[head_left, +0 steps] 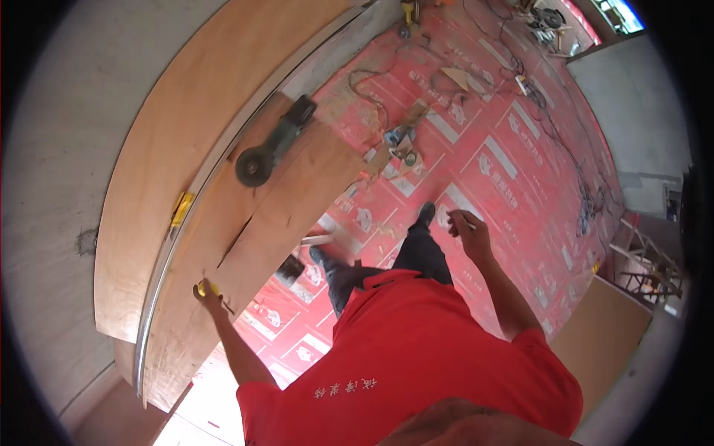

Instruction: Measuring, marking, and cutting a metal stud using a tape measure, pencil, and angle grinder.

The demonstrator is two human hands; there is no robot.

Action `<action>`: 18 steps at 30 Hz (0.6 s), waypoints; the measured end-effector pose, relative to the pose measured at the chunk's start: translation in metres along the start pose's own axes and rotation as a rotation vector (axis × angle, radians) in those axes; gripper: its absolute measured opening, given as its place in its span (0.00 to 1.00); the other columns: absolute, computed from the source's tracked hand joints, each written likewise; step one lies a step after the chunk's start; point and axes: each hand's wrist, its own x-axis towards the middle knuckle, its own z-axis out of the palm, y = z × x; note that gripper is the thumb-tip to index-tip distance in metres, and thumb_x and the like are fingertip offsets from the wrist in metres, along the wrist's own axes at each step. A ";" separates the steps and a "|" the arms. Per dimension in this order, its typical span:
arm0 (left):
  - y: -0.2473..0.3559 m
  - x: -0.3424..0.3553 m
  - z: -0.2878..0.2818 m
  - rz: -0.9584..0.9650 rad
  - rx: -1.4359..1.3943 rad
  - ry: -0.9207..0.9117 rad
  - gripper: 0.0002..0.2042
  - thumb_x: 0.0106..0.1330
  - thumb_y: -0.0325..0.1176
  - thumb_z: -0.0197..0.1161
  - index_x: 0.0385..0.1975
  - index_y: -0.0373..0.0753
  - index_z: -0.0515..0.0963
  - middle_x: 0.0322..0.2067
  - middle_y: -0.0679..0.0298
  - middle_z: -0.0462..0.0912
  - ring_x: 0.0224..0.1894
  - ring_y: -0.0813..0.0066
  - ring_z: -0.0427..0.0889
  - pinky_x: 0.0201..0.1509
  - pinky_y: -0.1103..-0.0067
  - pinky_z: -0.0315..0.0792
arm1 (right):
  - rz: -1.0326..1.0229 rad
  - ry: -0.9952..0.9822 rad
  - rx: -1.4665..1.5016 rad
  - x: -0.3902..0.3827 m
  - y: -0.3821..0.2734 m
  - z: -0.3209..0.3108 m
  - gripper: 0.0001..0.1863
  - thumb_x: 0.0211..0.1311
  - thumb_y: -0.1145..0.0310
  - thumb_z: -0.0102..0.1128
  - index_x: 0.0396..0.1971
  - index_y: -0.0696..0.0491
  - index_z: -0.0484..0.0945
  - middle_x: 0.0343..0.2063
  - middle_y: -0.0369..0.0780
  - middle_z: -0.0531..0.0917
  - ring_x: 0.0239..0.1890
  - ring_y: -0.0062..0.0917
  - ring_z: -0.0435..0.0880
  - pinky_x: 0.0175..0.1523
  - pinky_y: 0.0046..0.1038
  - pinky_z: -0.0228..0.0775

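Note:
My left hand (208, 296) is closed on a small yellow object (210, 287), apparently a tape measure, over the plywood worktop (312, 186) at the left. My right hand (468, 232) is raised over the red floor covering (513, 201), its fingers closed round a small thin item too small to name. An angle grinder (270, 141) lies on the worktop, ahead of my left hand. A long metal straightedge (152, 293) runs along the board, with a yellow level or tool (180, 211) beside it.
A tall plywood sheet (156, 149) leans on the grey wall (52, 186). Cables (543, 119), offcuts (457, 76) and tools (401, 149) lie on the floor ahead. A ladder (639, 264) and a brown board (599, 342) stand at the right.

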 end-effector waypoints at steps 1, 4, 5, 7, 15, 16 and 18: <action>0.032 -0.023 0.008 -0.047 -0.118 -0.089 0.25 0.61 0.50 0.65 0.52 0.45 0.66 0.33 0.64 0.72 0.26 0.72 0.70 0.26 0.78 0.70 | 0.007 0.062 -0.019 0.007 0.015 -0.038 0.13 0.70 0.65 0.51 0.40 0.60 0.79 0.27 0.35 0.80 0.26 0.15 0.77 0.32 0.20 0.70; 0.092 -0.113 0.048 -0.104 -0.527 -0.159 0.18 0.61 0.46 0.65 0.43 0.45 0.69 0.33 0.65 0.69 0.31 0.72 0.71 0.30 0.78 0.71 | 0.008 0.218 -0.042 0.031 0.060 -0.162 0.13 0.70 0.65 0.51 0.40 0.60 0.78 0.27 0.36 0.79 0.26 0.16 0.77 0.31 0.21 0.71; 0.096 -0.139 0.052 -0.085 -0.630 -0.149 0.18 0.61 0.44 0.66 0.45 0.46 0.69 0.35 0.64 0.70 0.31 0.72 0.71 0.31 0.77 0.71 | 0.002 0.255 -0.027 0.035 0.054 -0.188 0.13 0.70 0.65 0.51 0.41 0.59 0.78 0.28 0.36 0.79 0.26 0.16 0.77 0.31 0.21 0.71; 0.112 -0.193 0.090 -0.196 -0.804 -0.291 0.14 0.63 0.42 0.65 0.42 0.46 0.71 0.33 0.67 0.72 0.34 0.74 0.72 0.37 0.75 0.71 | -0.047 0.304 -0.051 0.045 0.044 -0.248 0.14 0.71 0.63 0.49 0.45 0.58 0.77 0.32 0.37 0.80 0.27 0.16 0.78 0.30 0.20 0.71; 0.217 -0.360 0.292 -0.230 -0.743 -0.756 0.20 0.63 0.45 0.62 0.51 0.43 0.70 0.37 0.63 0.77 0.35 0.72 0.77 0.33 0.75 0.71 | -0.213 0.017 -0.109 0.220 -0.037 -0.276 0.16 0.74 0.62 0.45 0.51 0.56 0.73 0.32 0.40 0.83 0.29 0.20 0.81 0.33 0.23 0.73; 0.240 -0.377 0.308 -0.179 -0.682 -0.661 0.23 0.63 0.42 0.64 0.54 0.42 0.69 0.39 0.61 0.76 0.37 0.72 0.77 0.35 0.75 0.72 | -0.221 -0.049 -0.130 0.239 -0.043 -0.269 0.16 0.73 0.62 0.45 0.50 0.57 0.73 0.31 0.40 0.83 0.29 0.20 0.81 0.33 0.23 0.73; 0.246 -0.376 0.328 -0.001 -0.265 -0.426 0.30 0.60 0.38 0.66 0.61 0.40 0.63 0.44 0.59 0.74 0.42 0.68 0.77 0.43 0.72 0.73 | -0.236 -0.160 -0.210 0.269 -0.061 -0.251 0.15 0.73 0.62 0.45 0.48 0.58 0.74 0.29 0.41 0.83 0.28 0.21 0.81 0.33 0.24 0.74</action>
